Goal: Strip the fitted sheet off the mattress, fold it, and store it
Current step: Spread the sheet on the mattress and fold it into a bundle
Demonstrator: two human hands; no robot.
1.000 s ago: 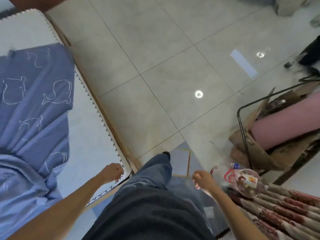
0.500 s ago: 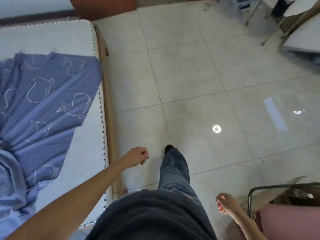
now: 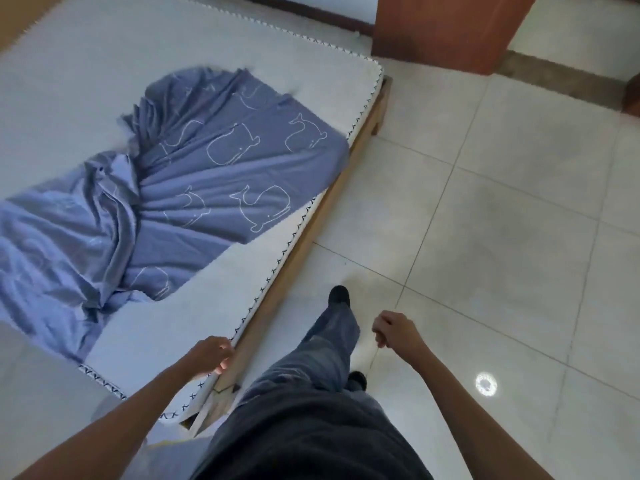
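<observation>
A blue fitted sheet (image 3: 194, 174) printed with white whale outlines lies bunched and loose on top of the white mattress (image 3: 194, 306), its right edge draped over the mattress side. The mattress rests on a low wooden frame (image 3: 294, 265). My left hand (image 3: 209, 353) hangs over the near right edge of the mattress, fingers loosely curled, holding nothing. My right hand (image 3: 394, 332) hangs over the floor to the right of my leg, also loosely curled and empty. Both hands are well apart from the sheet.
Glossy pale tile floor (image 3: 502, 220) stretches to the right of the bed. A reddish-brown wooden cabinet (image 3: 446, 29) stands past the mattress's far corner. My legs in dark trousers (image 3: 329, 358) stand beside the frame.
The view has swung left towards the bed, showing more of the sheet and mattress. My left hand moved over the mattress edge; my right hand rose beside my leg. The rack and pink roll left view.
</observation>
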